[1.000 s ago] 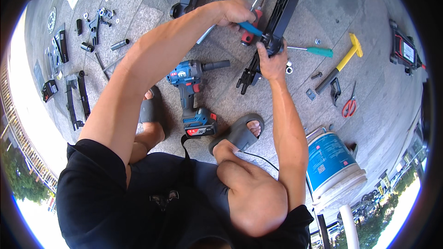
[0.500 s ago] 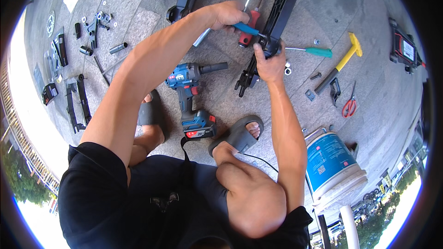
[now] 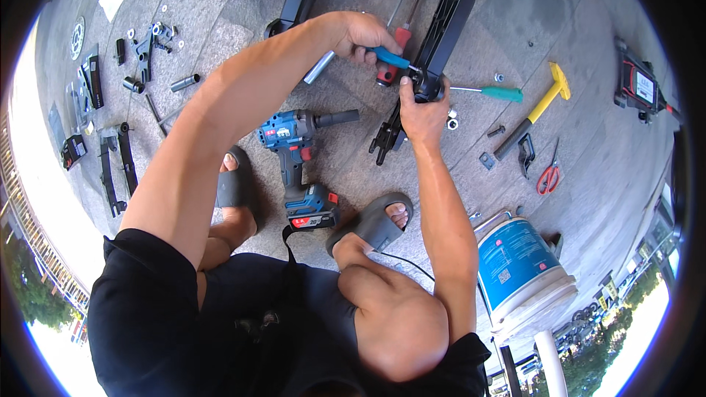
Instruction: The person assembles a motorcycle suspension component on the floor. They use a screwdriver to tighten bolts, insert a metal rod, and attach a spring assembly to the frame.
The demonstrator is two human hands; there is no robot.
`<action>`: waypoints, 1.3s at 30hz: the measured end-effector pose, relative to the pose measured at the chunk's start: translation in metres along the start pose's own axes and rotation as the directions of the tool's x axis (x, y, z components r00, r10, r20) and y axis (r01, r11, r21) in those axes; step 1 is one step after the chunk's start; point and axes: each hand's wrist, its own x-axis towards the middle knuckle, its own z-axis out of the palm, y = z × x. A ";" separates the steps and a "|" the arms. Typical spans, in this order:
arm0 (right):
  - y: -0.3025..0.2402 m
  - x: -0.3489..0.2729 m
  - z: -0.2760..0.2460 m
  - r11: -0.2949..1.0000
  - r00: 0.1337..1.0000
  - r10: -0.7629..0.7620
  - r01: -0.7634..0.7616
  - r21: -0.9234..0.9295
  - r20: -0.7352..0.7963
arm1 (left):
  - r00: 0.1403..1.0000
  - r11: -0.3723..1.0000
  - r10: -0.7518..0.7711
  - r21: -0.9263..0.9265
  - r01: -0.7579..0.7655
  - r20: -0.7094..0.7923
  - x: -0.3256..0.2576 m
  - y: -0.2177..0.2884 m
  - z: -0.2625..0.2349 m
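Note:
My left hand [image 3: 365, 35] is closed around a blue-handled screwdriver [image 3: 392, 58], its short visible shaft meeting a black part [image 3: 427, 87] at the near end of a long black frame arm [image 3: 456, 11]. From below, my right hand [image 3: 425, 119] wraps that end, thumb along its left side. The spot where the tip meets the part is partly hidden. Below the grip, a black forked piece [image 3: 385, 140] extends toward me. A red-handled screwdriver [image 3: 387, 73] lies just left of the arm. To the right sits a green-handled screwdriver [image 3: 503, 94].
A blue cordless impact wrench [image 3: 294, 148] lies between my feet. On the right are a yellow hammer [image 3: 543, 105], red-handled scissors [image 3: 548, 179], a black tool case [image 3: 638, 88] and a blue-white bucket [image 3: 517, 261]. Sockets [image 3: 185, 83] and metal brackets [image 3: 145, 55] are scattered at left.
My left hand has shifted slightly down and its fingers sit differently on the blue handle. The right hand keeps its grip. The whole view has shifted a little.

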 end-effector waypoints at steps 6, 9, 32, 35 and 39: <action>0.000 0.001 0.000 1.000 1.000 -0.022 0.022 0.012 0.011 | 0.933 0.945 0.319 -0.022 -0.327 -0.163 0.007 -0.031 0.015; -0.003 -0.001 -0.001 0.999 1.000 0.011 -0.012 0.045 0.020 | 0.877 0.892 0.448 0.147 -0.427 -0.174 0.004 -0.032 0.015; 0.001 0.003 0.000 0.999 0.999 -0.032 0.032 0.030 -0.001 | 0.867 0.570 0.489 0.716 -0.404 0.100 -0.002 -0.008 0.008; 0.003 0.003 0.002 0.997 0.999 -0.033 0.033 0.065 -0.005 | 0.681 0.207 0.698 0.847 -0.489 0.222 -0.005 -0.021 0.011; 0.002 0.001 0.002 0.998 0.999 -0.054 0.054 0.040 -0.007 | 0.520 -0.042 0.829 0.950 -0.309 0.206 -0.011 -0.038 0.021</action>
